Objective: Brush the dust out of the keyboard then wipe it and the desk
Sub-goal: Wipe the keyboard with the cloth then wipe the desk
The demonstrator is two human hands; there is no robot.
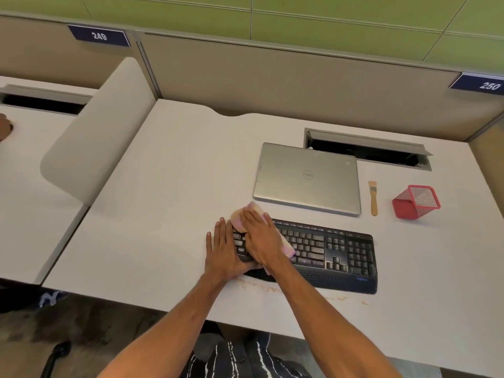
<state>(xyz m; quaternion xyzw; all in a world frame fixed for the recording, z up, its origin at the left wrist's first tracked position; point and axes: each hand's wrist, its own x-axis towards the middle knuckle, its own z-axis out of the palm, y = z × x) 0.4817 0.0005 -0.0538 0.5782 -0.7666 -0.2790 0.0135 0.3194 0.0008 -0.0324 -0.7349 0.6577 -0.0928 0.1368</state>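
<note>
**Keyboard wipe under way, worktop not yet wiped**

The pale worktop (pixel 163 214) is the largest job and, by the look of it, the one left. It shows no sign of wiping in front of the keyboard, where brown grit lies along its near edge.

A closed silver laptop (pixel 306 177) lies just behind the keyboard and has no part in the task.

The black keyboard (pixel 341 252) lies flat near the front of the worktop. Its left end is under both hands, and its middle and right keys are bare, so I judge the wipe has most of its length to go.

A red mesh pen holder (pixel 416 201) lies tipped on its side behind the keyboard's right end.

The left hand (pixel 223 249) lies flat with straight fingers at the keyboard's left edge, apparently steadying it. The right hand (pixel 261 238) is spread, palm down, pressing a cloth onto the left keys.

The pink and yellow cloth (pixel 240 215) shows at the fingertips and beside the wrist.

The small wooden brush (pixel 373 197) lies behind the keyboard, between laptop and pen holder, in nobody's grip. This suggests brushing is finished.

The crumbs (pixel 268 289) in front of the keyboard look like the brushed-out dust awaiting the worktop wipe.
</note>
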